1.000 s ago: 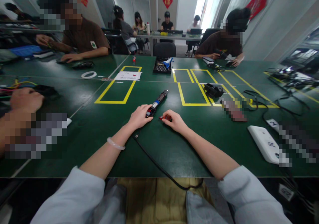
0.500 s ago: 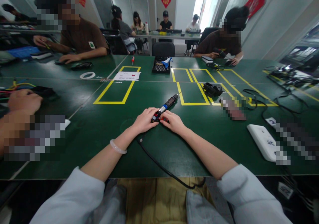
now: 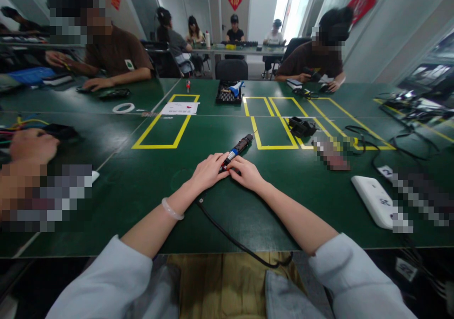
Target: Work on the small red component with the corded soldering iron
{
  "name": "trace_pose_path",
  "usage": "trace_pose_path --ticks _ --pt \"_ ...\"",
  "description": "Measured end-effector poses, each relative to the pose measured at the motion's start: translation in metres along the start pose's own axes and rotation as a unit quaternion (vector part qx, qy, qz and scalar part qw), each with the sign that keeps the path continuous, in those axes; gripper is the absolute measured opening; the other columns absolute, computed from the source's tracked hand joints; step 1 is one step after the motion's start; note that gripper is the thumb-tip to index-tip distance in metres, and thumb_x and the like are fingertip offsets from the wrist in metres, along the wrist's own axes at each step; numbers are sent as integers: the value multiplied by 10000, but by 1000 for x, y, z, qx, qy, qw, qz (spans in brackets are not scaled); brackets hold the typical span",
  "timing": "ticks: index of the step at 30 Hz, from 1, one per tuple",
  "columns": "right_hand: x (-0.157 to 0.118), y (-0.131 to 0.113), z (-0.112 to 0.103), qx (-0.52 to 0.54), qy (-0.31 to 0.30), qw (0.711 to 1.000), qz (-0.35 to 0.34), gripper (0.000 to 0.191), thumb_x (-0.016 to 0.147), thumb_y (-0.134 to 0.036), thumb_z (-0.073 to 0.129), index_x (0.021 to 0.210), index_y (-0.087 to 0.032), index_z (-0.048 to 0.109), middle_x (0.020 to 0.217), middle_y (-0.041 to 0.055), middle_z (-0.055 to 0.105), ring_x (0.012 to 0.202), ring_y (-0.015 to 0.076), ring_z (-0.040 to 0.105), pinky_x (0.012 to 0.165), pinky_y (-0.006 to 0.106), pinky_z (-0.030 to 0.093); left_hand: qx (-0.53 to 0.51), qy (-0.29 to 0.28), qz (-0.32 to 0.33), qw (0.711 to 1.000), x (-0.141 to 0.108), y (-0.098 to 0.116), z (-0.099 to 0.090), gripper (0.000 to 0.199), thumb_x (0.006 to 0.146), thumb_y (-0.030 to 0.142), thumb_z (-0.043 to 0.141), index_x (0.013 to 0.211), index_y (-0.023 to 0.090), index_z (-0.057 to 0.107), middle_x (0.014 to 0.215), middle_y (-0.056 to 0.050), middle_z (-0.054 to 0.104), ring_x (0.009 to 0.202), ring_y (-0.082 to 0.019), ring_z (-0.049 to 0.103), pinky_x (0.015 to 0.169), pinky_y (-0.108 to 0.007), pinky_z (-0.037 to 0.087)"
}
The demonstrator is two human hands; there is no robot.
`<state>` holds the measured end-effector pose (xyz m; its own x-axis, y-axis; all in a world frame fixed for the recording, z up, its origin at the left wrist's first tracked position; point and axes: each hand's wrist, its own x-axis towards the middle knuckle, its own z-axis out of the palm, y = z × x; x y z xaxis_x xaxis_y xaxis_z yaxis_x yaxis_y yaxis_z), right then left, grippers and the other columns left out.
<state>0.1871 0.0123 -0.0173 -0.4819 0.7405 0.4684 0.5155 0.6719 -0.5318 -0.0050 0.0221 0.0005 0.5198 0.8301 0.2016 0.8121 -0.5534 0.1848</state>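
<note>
On the green table before me lies an opened electric screwdriver (image 3: 244, 143), its chuck and thin bit pointing away to the right and its blue and silver inner parts bare. Closed around its near end is my left hand (image 3: 210, 171), with a pale bangle (image 3: 172, 209) on the wrist. My right hand (image 3: 247, 171) pinches beside that same end, fingertips touching the left hand's. Small red and dark bits show between the fingers; the exact piece in the right fingers is hidden. A black cable (image 3: 227, 236) runs from under my left wrist over the table edge.
Beyond the tool stand a black tray (image 3: 229, 93) with a blue-and-white item and a black holder (image 3: 302, 126). A white power bank-like box (image 3: 372, 202) lies right. At left rests another person's hand (image 3: 33, 146). Yellow tape rectangles mark the table; co-workers sit opposite.
My left hand has slid slightly right and up along the screwdriver, covering more of its near end. The right fingers have closed in against the left hand. The tool has barely shifted.
</note>
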Motion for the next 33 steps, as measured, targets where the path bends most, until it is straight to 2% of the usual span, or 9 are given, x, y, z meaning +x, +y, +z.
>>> trace_pose_path --ticks 7,12,15,19,25,29,33 --pt "-1 1 -2 -18 2 1000 18 138 900 -225 525 994 -214 625 995 51 586 851 167 574 785 276 456 45 1 1 999 4 -6 -1 654 892 504 520 1470 260 336 1257 -125 503 1065 -284 518 847 -372 454" --pt "-2 2 -5 -21 -6 999 27 138 905 -218 513 991 -209 622 946 40 574 805 153 568 772 265 454 71 -15 -30 997 5 -28 -8 681 883 539 511 1478 261 331 1286 -129 487 1053 -297 514 848 -381 445" --pt "-2 3 -6 -20 -15 999 29 146 906 -212 511 1001 -211 621 964 38 579 792 145 569 769 258 452 83 -19 -79 993 4 -52 -14 694 877 571 491 1477 259 335 1282 -132 489 1063 -306 515 870 -389 438" --pt "-3 5 -6 -19 -20 999 33 144 906 -210 513 994 -211 627 965 37 581 798 141 571 744 247 444 85 -9 -157 984 -3 -96 -21 707 870 595 467 1472 243 349 1291 -150 477 1136 -331 500 922 -413 424" --pt "-3 6 -5 -24 -28 999 30 145 909 -207 512 987 -201 634 952 33 581 789 132 566 729 233 432 73 5 -306 949 -22 -157 -35 756 833 660 457 1445 220 397 1295 -198 473 1187 -383 480 940 -473 421" --pt "-2 5 -5 -22 -29 999 31 147 911 -198 505 978 -193 636 947 30 582 786 124 565 737 227 432 76 9 -385 920 -36 -171 -51 770 823 681 461 1438 223 397 1335 -205 460 1199 -398 463 925 -499 424" --pt "-3 5 -5 -18 -28 999 31 143 912 -199 506 969 -192 636 952 32 585 791 124 568 740 227 434 94 33 -448 888 -43 -169 -60 776 829 663 485 1435 189 386 1359 -220 441 1198 -410 451 922 -536 406"
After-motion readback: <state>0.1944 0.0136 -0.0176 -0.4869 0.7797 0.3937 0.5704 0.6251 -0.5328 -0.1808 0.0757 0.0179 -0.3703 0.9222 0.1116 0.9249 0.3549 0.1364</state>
